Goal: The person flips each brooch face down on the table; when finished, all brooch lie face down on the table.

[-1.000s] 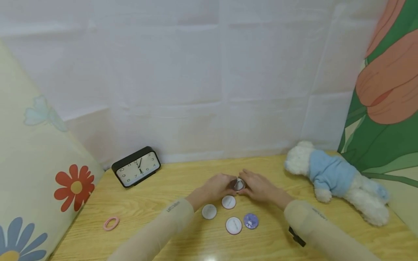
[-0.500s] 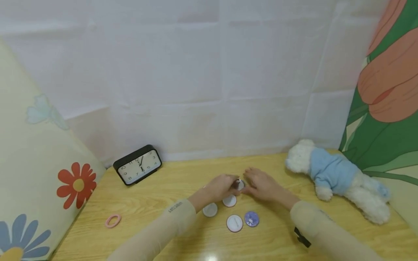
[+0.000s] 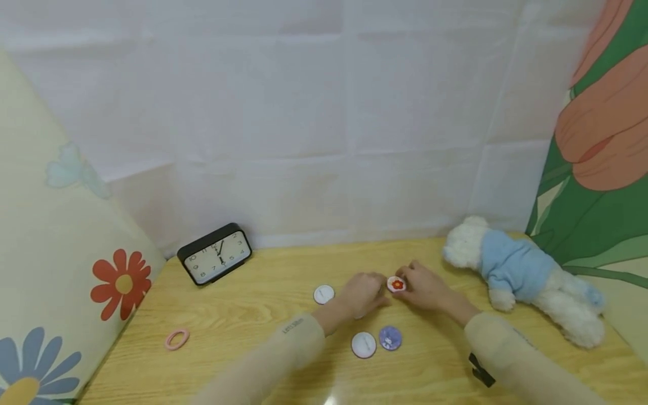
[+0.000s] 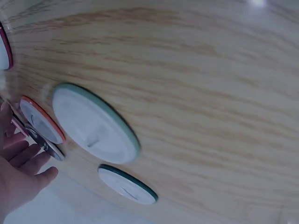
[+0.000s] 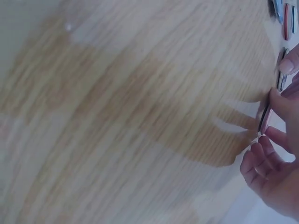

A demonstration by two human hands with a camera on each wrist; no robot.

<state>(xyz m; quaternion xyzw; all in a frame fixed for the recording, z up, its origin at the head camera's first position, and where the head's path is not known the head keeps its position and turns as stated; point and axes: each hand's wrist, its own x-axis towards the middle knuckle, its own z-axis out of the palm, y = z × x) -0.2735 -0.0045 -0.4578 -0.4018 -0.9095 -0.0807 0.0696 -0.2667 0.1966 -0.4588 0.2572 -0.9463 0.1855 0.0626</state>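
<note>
In the head view, my right hand [image 3: 422, 287] holds a small round badge [image 3: 396, 284], its red-flower face up. The right wrist view has that badge edge-on, pinched between fingertips and thumb of the right hand [image 5: 275, 172]. My left hand [image 3: 361, 295] is just left of it, its fingertips near the badge's edge. In the left wrist view the left hand's [image 4: 21, 179] fingers are loosely extended, the thumb apart. Close to them lie a dark metal-backed badge [image 4: 44, 142] and an orange-rimmed badge [image 4: 42, 119], both face down.
A purple badge [image 3: 390, 338] and a white-backed badge [image 3: 363, 345] lie nearer the person; another white-backed badge [image 3: 324, 294] is beyond the left wrist. A black clock [image 3: 215, 254] and pink ring [image 3: 176, 339] are at left, a plush toy [image 3: 521, 275] at right.
The right hand has shifted right with the badge, whose flower face now shows instead of its metal back. The left hand has moved slightly right, uncovering a white-backed badge.
</note>
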